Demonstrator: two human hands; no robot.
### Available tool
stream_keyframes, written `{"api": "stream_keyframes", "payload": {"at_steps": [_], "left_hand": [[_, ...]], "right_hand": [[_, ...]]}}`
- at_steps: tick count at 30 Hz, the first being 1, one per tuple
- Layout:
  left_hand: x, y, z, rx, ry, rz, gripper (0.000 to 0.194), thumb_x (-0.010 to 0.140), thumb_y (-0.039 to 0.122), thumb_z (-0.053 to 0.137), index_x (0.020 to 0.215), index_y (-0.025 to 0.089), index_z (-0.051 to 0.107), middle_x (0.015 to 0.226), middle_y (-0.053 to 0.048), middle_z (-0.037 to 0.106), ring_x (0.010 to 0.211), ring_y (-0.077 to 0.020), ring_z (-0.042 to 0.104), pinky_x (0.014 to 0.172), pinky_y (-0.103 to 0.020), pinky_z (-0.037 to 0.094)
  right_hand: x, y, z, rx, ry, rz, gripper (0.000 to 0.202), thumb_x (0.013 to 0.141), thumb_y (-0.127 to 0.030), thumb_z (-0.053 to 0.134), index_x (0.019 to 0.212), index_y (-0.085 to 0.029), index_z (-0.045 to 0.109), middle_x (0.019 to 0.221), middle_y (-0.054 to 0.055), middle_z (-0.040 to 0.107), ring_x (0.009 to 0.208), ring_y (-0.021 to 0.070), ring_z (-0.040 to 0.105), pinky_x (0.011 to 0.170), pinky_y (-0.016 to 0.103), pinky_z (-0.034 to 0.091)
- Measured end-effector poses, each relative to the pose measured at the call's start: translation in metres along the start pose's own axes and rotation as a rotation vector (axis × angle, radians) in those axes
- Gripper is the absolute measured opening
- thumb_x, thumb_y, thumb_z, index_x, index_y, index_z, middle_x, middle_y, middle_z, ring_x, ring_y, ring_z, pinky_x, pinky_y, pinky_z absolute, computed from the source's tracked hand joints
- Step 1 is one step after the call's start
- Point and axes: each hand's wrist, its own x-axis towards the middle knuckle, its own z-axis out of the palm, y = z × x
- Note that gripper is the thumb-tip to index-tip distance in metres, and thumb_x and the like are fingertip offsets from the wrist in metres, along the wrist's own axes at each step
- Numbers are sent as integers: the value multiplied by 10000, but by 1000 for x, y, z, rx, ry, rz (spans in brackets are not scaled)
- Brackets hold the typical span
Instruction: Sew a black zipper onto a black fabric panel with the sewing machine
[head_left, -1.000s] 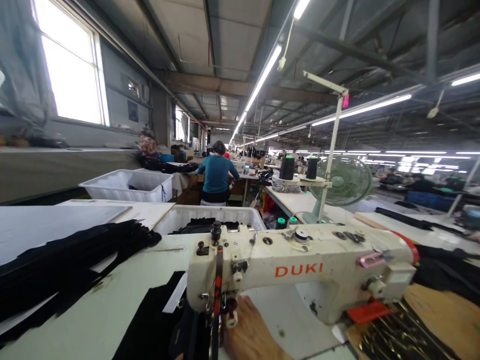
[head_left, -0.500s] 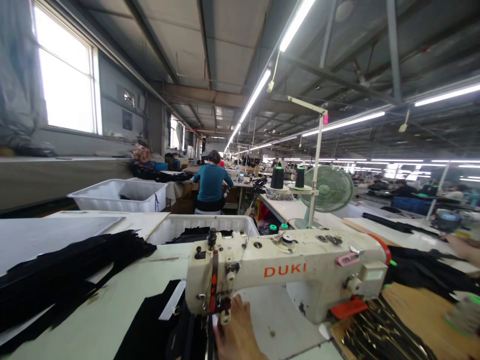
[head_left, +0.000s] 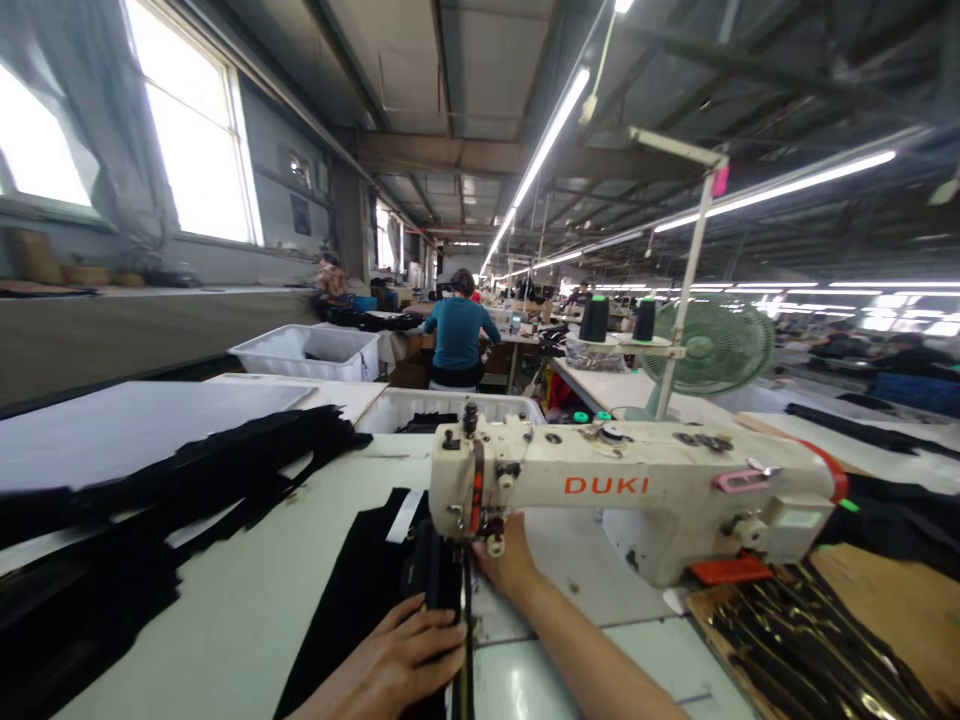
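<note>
Fingers of my left hand [head_left: 397, 660] lie spread and flat on the black fabric [head_left: 352, 600], pressing it to the table [head_left: 247, 590] just at seven o'clock from the needle; they clamp nothing, they only pin the cloth down. My right hand [head_left: 510, 562] sits under the head of the cream sewing machine [head_left: 637, 490], its fingers tucked behind the presser foot at about four o'clock from the needle bar, so I cannot tell how far they are curled or whether they pinch the cloth. A second ago only that right hand showed at the bottom edge and the left was out of view; since then the view has tipped down and the left hand has come onto the work, which I read as both hands now guiding the piece at the foot rather than one merely resting there. The fabric itself is a long dark panel running from the needle toward six o'clock, matte, slightly rumpled, with a doubled ridge along its right edge and a pale strip lying on it near the machine head. More black pieces [head_left: 187, 480] are heaped at nine o'clock, and a white bin [head_left: 450, 408] stands at twelve o'clock behind the machine.
</note>
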Motion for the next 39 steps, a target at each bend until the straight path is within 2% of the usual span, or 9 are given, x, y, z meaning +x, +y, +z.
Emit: {"api": "stream_keyframes", "payload": {"at_steps": [2, 4, 7, 10, 12, 19, 26, 32, 39], "left_hand": [[-1, 13, -9, -59, -6, -63, 593, 897, 448, 712, 1413, 243, 504, 1367, -50, 627, 1276, -244, 567, 1169, -413, 331], [-2, 17, -8, -86, -15, -94, 532, 918, 371, 694, 1402, 259, 503, 1363, -41, 628, 1280, -239, 560, 1180, -421, 310], [-6, 6, 10, -65, -5, -89, 422, 980, 200, 597, 1380, 308, 517, 1322, 1, 651, 1244, -206, 584, 1180, -395, 312], [-10, -10, 31, -30, 44, -45, 436, 975, 229, 625, 1382, 340, 518, 1283, 1, 651, 1157, -196, 628, 1170, -362, 335], [-10, -15, 34, -21, 77, -32, 443, 971, 239, 632, 1379, 368, 517, 1234, 13, 653, 1088, -179, 652, 1165, -341, 346], [4, -12, -2, -47, 8, -99, 448, 963, 245, 610, 1389, 332, 500, 1212, -6, 642, 1121, -195, 640, 1192, -362, 286], [11, -26, 1, -80, 27, -167, 582, 906, 335, 694, 1438, 357, 460, 1257, -23, 638, 1171, -237, 620, 1186, -441, 293], [20, -35, -11, -9, -86, -186, 831, 719, 537, 846, 1436, 305, 494, 1353, -75, 605, 1227, -304, 592, 1145, -479, 373], [26, -24, -19, 68, -102, -175, 600, 726, 353, 817, 1284, 241, 625, 1259, -71, 670, 1134, -253, 642, 1184, -397, 322]], "right_hand": [[-5, 7, -10, 49, -35, 11, 170, 941, -253, 633, 1088, -166, 634, 1107, 75, 645, 1029, 245, 625, 909, 469, 513], [-16, 10, -25, 97, -71, -19, 193, 924, -196, 612, 1113, -163, 623, 1106, 114, 643, 1045, 266, 614, 911, 460, 524], [-35, 2, -48, 145, -117, -97, 269, 921, -141, 539, 1182, -173, 599, 1162, 138, 634, 1101, 275, 599, 962, 456, 512], [-46, -12, -61, 203, -219, -241, 325, 896, -132, 549, 1196, -243, 604, 1194, 66, 650, 1143, 230, 595, 1065, 426, 448], [-47, -19, -63, 248, -275, -295, 364, 892, -104, 526, 1213, -258, 598, 1205, 39, 659, 1150, 212, 596, 1105, 424, 411], [-43, -17, -56, 277, -229, -272, 408, 887, -74, 509, 1254, -236, 588, 1273, 65, 650, 1192, 237, 590, 1096, 447, 431], [-36, -18, -61, 264, -136, -326, 388, 852, -33, 508, 1162, -230, 634, 1105, 63, 705, 1086, 226, 633, 1067, 446, 443], [-36, -17, -66, 253, -300, -358, 409, 786, -38, 519, 1130, -223, 640, 1201, 61, 683, 1178, 227, 584, 1078, 412, 416], [-36, -19, -64, 304, -332, -341, 383, 765, -40, 480, 1059, -208, 659, 1097, 59, 705, 1072, 209, 612, 1024, 359, 462]]}}
